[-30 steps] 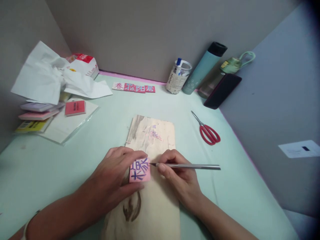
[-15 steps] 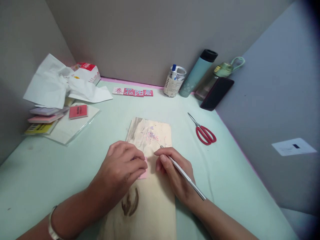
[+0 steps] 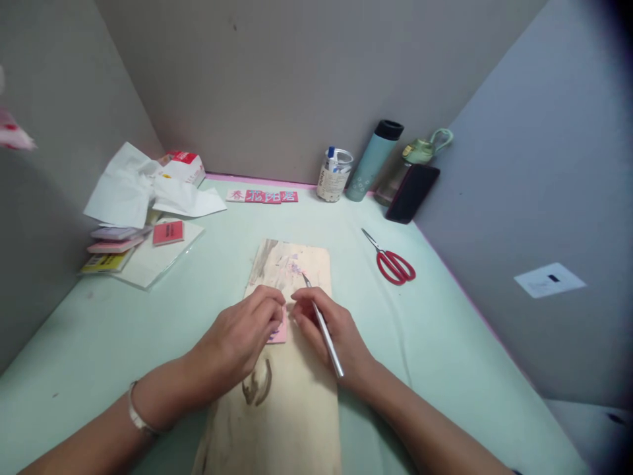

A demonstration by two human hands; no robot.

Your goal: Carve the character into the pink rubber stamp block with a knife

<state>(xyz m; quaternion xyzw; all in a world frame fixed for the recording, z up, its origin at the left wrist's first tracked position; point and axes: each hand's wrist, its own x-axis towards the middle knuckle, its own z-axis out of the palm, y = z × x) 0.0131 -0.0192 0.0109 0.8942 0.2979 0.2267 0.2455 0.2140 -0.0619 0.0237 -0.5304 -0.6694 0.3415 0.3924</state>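
A wooden board (image 3: 297, 422) with a dark knot lies lengthwise in front of me. My left hand (image 3: 250, 326) bends its fingers over a small pink block (image 3: 279, 333) with purple marks and keeps it on the board; the fingers cover most of the block. In my right hand (image 3: 331, 330) is a slim silver craft knife (image 3: 326, 340), its tip pointing away from me over the board. The right fingertips are close beside the block, and whether they touch it I cannot tell. Tiny pink and purple shavings (image 3: 295, 267) lie on the board beyond both hands.
Red-handled scissors (image 3: 393, 264) lie to the right. Along the back are small character tiles (image 3: 262, 196), a can of pens (image 3: 333, 181), a blue flask (image 3: 373, 161), a green-lidded bottle (image 3: 420, 150) and a dark phone (image 3: 413, 194). Crumpled paper (image 3: 123, 188) tops packets at left.
The whole view has shifted slightly. My right hand has come closer to the left, and the knife stands at a steeper angle. My left hand still covers the pink block.
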